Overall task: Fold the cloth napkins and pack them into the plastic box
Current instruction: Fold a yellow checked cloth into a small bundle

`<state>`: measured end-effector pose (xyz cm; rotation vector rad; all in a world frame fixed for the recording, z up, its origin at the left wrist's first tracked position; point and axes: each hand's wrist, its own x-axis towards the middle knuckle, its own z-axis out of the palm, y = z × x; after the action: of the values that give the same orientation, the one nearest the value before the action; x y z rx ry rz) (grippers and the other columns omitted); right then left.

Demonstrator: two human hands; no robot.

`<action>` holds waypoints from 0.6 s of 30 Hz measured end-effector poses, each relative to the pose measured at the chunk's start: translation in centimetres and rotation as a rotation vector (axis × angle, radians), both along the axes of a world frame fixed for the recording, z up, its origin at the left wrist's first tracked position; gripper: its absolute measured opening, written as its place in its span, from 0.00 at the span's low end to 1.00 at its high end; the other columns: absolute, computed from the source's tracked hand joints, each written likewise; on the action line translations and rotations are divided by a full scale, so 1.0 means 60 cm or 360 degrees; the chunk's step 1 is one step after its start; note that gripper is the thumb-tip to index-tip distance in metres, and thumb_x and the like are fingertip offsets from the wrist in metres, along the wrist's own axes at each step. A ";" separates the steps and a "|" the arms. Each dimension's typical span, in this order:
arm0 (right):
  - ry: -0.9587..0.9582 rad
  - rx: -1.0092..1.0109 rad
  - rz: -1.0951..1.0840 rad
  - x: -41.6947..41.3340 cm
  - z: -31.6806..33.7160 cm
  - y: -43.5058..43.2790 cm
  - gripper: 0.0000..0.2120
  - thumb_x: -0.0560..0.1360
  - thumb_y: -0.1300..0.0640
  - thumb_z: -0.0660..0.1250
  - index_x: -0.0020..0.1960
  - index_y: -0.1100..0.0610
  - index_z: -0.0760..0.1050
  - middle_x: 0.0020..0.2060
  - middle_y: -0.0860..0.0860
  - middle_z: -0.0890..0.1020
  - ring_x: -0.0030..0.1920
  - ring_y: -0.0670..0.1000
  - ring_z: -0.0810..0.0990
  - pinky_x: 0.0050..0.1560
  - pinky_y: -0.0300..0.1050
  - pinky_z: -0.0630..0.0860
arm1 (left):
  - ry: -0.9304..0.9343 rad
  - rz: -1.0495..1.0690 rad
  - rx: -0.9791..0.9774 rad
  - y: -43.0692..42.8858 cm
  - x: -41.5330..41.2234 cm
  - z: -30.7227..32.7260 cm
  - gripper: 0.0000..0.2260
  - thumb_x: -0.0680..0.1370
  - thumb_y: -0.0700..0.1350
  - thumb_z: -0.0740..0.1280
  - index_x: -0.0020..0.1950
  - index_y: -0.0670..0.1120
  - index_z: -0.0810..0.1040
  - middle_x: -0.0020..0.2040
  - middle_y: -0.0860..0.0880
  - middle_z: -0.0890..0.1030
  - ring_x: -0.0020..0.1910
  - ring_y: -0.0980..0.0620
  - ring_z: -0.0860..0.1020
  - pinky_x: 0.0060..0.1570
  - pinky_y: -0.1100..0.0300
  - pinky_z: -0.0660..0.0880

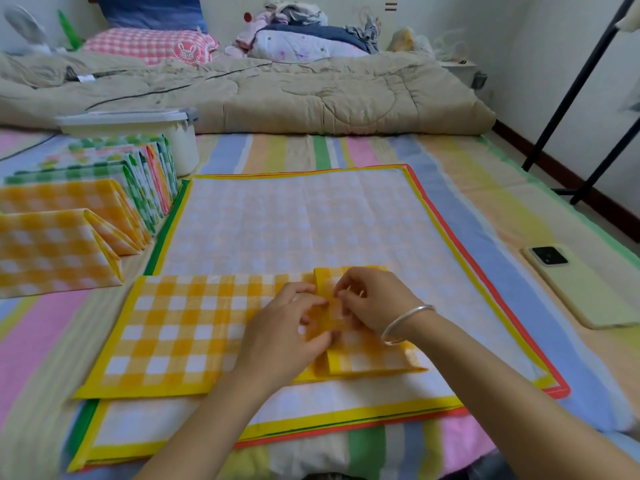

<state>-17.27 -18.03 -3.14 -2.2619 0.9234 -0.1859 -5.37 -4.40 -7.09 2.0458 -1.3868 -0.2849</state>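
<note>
Both hands have a grip on the yellow checked napkin [180, 327], low in the middle of the frame. The left hand [287, 330] and right hand [374, 303] pinch its folded-over right end with curled fingers. It lies on a stack of flat napkins [311, 220] spread on the striped bed sheet [34, 341]. At the left edge stands a row of folded napkins [86, 202]. Behind them, upper left, sits the lidded plastic box [180, 140]. A phone [588, 292] lies at right.
</note>
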 end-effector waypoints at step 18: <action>0.0525 -0.0774 0.0217 0.004 -0.091 -0.012 0.58 0.53 0.26 0.13 0.79 0.48 0.37 0.79 0.51 0.39 0.78 0.57 0.36 0.76 0.54 0.36 | -0.0138 0.0076 0.0337 -0.008 -0.012 0.019 0.26 0.76 0.61 0.70 0.72 0.56 0.73 0.77 0.59 0.62 0.60 0.57 0.75 0.59 0.56 0.76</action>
<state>-17.04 -18.72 -8.61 -2.8586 0.9620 0.0326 -6.06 -4.90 -5.97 2.2852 -1.4081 -0.3389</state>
